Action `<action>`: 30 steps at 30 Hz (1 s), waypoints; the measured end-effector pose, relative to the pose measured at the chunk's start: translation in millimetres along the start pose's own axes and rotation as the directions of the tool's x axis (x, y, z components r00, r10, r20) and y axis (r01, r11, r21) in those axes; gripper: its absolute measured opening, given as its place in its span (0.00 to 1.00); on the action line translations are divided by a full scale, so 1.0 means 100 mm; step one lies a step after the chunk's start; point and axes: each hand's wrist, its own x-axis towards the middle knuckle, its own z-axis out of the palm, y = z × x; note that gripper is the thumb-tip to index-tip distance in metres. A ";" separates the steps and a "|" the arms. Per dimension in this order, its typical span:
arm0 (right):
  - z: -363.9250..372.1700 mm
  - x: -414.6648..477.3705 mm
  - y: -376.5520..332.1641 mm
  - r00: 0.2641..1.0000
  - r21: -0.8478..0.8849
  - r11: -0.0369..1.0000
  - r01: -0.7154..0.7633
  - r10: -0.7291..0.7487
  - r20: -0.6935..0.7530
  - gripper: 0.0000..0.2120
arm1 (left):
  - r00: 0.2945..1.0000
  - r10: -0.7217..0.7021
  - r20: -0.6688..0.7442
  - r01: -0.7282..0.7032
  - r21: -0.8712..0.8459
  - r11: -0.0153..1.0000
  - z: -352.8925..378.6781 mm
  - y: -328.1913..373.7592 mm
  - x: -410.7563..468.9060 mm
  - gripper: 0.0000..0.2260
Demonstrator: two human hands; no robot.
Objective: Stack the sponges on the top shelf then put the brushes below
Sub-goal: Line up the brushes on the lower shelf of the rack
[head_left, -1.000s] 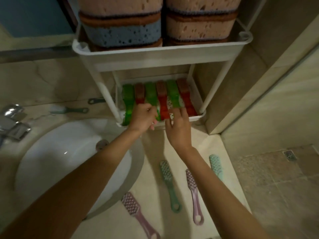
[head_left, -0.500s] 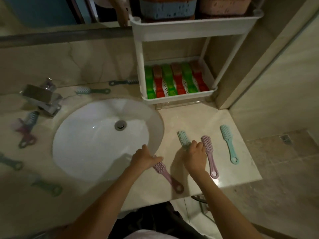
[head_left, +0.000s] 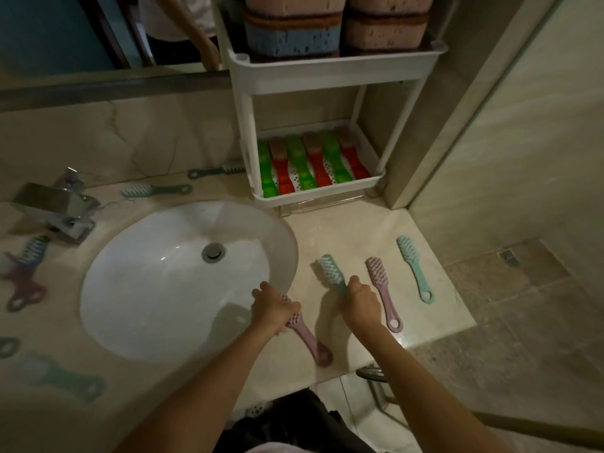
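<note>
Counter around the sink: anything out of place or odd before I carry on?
Nothing spilled or broken. Loose brushes lie scattered: a pale brush and a dark brush behind the sink, an overlapping pair by the faucet, another front left, two more right of the right hand. Lower shelf row is tidy.

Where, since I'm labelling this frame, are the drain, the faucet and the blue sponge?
drain (head_left: 213,252): head view, its metal centre.
faucet (head_left: 49,200): head view, spout top.
blue sponge (head_left: 292,40): head view, front face.

Head-worn camera looking steeply down, sitting near round white ceramic sink (head_left: 147,289), facing white two-tier plastic rack (head_left: 327,73) beyond.
</note>
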 end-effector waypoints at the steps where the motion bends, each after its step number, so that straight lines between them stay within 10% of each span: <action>1: -0.02 0.00 -0.01 1.000 0.017 1.000 0.003 -0.003 -0.003 0.10 | 1.000 -0.006 0.002 0.006 -0.060 0.998 -0.02 0.02 0.02 0.28; 7: -0.34 0.17 -0.10 0.998 0.086 0.995 0.041 -0.037 -0.051 0.12 | 0.994 0.047 -0.097 -0.086 -0.443 0.893 -0.20 0.33 0.09 0.09; 19: -1.22 1.15 -0.40 0.953 0.199 0.970 0.142 -0.080 -0.292 0.18 | 0.918 0.213 -0.336 -0.386 -0.621 0.683 -0.70 1.69 0.54 0.08; 30: -1.38 1.74 -0.51 0.956 0.127 0.961 0.247 -0.219 -0.197 0.20 | 0.971 -0.029 -0.237 -0.197 -0.864 0.464 -0.78 1.87 1.02 0.12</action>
